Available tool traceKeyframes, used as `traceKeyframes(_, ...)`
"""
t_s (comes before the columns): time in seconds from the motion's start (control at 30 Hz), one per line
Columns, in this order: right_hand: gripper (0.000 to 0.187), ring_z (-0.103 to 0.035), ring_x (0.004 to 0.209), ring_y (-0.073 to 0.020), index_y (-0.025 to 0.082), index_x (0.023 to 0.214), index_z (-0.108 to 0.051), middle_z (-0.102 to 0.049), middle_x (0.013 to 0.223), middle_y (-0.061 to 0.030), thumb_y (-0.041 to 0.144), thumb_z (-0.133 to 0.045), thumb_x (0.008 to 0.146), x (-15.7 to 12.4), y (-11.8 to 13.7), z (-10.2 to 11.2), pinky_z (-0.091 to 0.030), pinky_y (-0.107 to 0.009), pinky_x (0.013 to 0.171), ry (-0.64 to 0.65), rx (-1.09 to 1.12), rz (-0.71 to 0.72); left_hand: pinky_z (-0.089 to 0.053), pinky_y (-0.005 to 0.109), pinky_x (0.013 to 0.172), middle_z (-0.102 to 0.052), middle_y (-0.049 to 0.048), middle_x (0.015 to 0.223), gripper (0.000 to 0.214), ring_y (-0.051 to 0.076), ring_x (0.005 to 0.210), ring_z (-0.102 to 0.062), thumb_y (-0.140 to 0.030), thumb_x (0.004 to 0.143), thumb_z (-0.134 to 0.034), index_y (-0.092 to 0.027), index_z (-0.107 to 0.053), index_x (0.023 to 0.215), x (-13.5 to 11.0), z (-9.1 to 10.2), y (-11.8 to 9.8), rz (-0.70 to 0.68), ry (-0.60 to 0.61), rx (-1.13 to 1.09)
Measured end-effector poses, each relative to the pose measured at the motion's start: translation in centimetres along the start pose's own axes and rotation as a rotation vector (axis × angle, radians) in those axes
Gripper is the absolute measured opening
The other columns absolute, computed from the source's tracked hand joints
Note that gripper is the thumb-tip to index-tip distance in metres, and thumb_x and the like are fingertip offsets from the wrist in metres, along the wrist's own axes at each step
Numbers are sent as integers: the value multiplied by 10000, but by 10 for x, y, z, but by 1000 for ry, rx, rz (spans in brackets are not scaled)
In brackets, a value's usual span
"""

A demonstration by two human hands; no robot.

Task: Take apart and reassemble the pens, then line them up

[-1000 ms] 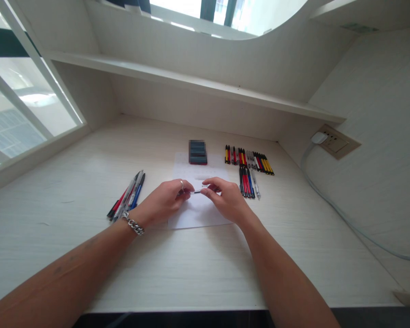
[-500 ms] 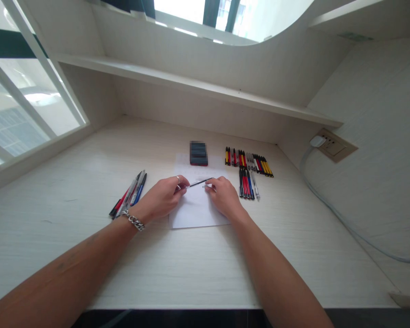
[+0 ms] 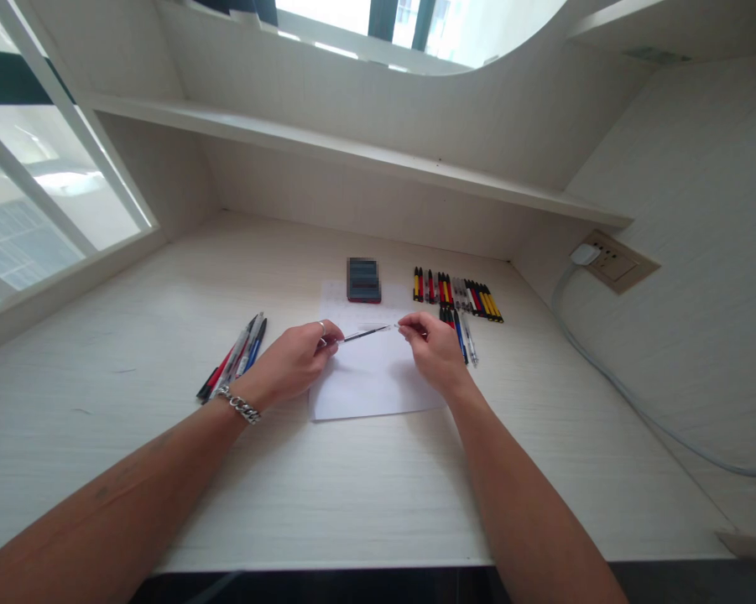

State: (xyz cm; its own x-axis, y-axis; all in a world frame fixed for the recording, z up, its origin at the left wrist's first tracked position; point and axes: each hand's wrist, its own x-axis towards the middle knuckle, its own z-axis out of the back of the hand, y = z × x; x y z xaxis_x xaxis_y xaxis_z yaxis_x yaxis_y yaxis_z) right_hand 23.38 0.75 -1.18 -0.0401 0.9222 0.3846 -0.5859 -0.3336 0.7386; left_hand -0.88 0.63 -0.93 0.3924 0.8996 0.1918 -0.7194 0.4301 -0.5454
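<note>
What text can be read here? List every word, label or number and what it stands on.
No text can be read.
Phone: blurred out, nothing legible.
Paper: faint marks near the top, too pale to read.
Pens: any print is too small to read.
Pen in the left hand: no print visible.
Socket: no label visible.

The dark block [image 3: 363, 279] at the far end of the paper [image 3: 378, 382] is blurred out, so its face cannot be read. The right hand [image 3: 435, 352] covers the near ends of the pens [image 3: 462, 334] lying just beside it, and whether its fingers [image 3: 409, 325] pinch anything (they are curled shut) is too small to tell. The left hand [image 3: 293, 362] hides the rear end of the thin pen [image 3: 365, 334]. Both forearms run off the bottom edge. The grey cable [image 3: 635, 403] leaves at the right edge.
</note>
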Motion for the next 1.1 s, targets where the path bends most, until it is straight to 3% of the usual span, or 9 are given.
traceKeyframes(0.17, 153, -613, 841, -180, 209, 898, -675, -682, 923, -48, 231, -530, 851, -3, 7, 2, -470, -304, 769, -20, 6, 64, -449, 303, 714, -677, 55, 894, 212, 206, 799, -617, -305, 868, -451, -215, -619, 962, 0, 0, 0, -6, -4, 2)
traceKeyframes(0.7, 176, -606, 844, -169, 214, 878, -676, -666, 897, -43, 153, -511, 862, -8, 18, -3, -469, -294, 783, 55, -23, 171, -452, 301, 733, -682, 44, 919, 193, 202, 825, -616, -273, 866, -463, -222, -622, 962, -1, -2, -2, -44, 2, -25)
traceKeyframes(0.87, 149, -614, 830, -158, 215, 924, -660, -673, 907, -33, 170, -551, 834, -11, 18, -10, -489, -284, 762, 81, 71, 91, -451, 298, 750, -681, 45, 931, 197, 201, 837, -616, -263, 868, -454, -221, -624, 958, -2, -3, -2, -67, 13, -31)
traceKeyframes(1.0, 321, -617, 832, -149, 215, 1109, -596, -668, 932, -30, 172, -597, 790, -8, 11, -15, -504, -274, 761, 128, 175, 22, -445, 294, 730, -679, 41, 923, 192, 198, 830, -613, -261, 865, -455, -218, -618, 958, -1, -3, 0, -46, 8, -20)
traceKeyframes(1.1, 339, -603, 888, -156, 205, 1151, -589, -656, 1051, -51, 155, -537, 819, -2, 2, -20, -482, -301, 828, 100, 60, 30, -439, 294, 723, -674, 40, 913, 182, 195, 821, -608, -261, 864, -460, -216, -612, 954, 0, -2, 1, -22, 3, -11)
